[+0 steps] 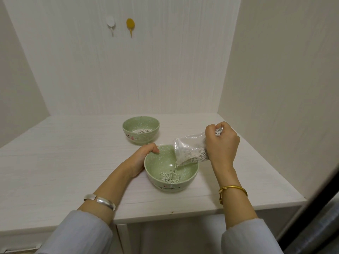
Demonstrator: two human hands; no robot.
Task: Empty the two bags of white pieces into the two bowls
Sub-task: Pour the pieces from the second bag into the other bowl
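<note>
White pieces (169, 176) are already spilling into the near bowl (189, 176), which I take as my landmark for everything else. From my remote seat I see my right hand (222, 143) just above and to the right of that bowl's rim, its fingers curled tight round the closed end of a clear plastic bag (190, 150). The bag is tipped so its open mouth hangs over the bowl's right side, inside the rim, and most of its load is bunched near the mouth. Only a small scatter lies on the bowl's bottom so far.

My left hand (145, 156) is on the bowl's left side, thumb hooked over the rim and the other fingers wrapped round the outer wall, steadying it on the desk (73, 162).

Behind the near bowl and a little to its left, well apart from it, stands the far bowl (140, 130), and it holds a layer of white pieces of its own. I judge the first bag finished and this pour as the second half of the job, only just begun: the bag is far from empty. I cannot see the first bag anywhere. What remains, as I read it, is to drain this bag fully.
</note>
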